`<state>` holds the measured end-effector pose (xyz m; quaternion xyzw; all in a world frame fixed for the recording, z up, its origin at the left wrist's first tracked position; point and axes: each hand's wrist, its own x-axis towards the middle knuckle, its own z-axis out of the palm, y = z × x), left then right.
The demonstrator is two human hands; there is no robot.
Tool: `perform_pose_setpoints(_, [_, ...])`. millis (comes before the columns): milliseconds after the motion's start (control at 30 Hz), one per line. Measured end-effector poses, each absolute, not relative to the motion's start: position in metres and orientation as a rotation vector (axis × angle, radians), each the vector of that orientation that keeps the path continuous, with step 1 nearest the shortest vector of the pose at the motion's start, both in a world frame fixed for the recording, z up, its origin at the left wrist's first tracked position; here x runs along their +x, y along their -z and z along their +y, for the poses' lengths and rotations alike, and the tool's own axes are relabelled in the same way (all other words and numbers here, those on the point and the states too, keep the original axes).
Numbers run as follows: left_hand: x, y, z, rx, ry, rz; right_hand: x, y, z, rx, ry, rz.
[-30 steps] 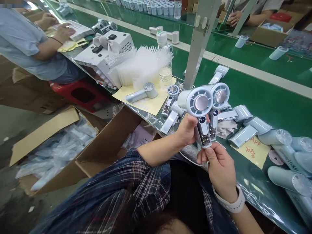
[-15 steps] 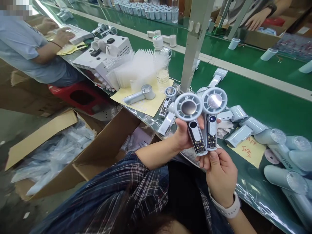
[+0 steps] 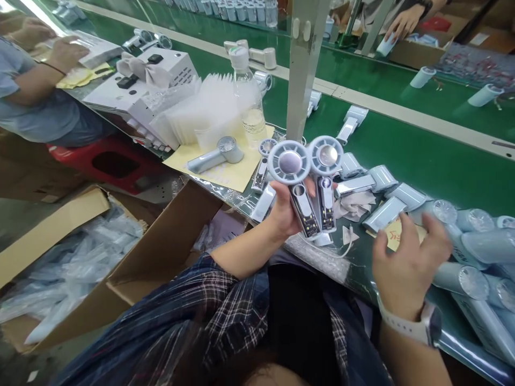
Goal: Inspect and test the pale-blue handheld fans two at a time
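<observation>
A: What does the left hand (image 3: pixel 284 214) have?

B: Two small handheld fans (image 3: pixel 308 179), side by side, heads up, handles pinched together in closed fingers. It holds them above the near edge of the green surface (image 3: pixel 442 161), in front of the metal post (image 3: pixel 301 64).

A: And the right hand (image 3: pixel 406 262)?

B: Empty, fingers spread wide, hovering over the yellow note (image 3: pixel 392 236) and just beside the pile of fans (image 3: pixel 466 252) lying at the right.

A: What could go wrong from here?

B: I'd say the one-handed grip is the weak point. Two smooth handles squeezed in one fist can slide against each other, and one fan could twist out and drop onto the loose fans below or into the open cardboard box (image 3: pixel 161 252) at the edge.

A: Anything on the right side?

B: The pile looks crowded. A spread hand coming down there could nudge a round-bodied fan and set it rolling towards the edge. The water bottle (image 3: pixel 247 99) stands well apart, so I judge it safe.
</observation>
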<state>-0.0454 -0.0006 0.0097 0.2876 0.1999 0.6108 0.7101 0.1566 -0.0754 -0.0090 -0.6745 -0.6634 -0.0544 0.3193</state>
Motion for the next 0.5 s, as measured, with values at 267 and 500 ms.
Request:
perform_pose_setpoints(267, [-0.053, 0.004, -0.016, 0.622, -1.047, 0.436, 0.155, -0.011, -0.017, -1.676, 0.248, -1.773])
perform_pose_setpoints(500, [-0.038, 0.021, -0.026, 0.565, -0.792, 0.422, 0.149, -0.039, -0.041, -1.111, -0.834, -1.547])
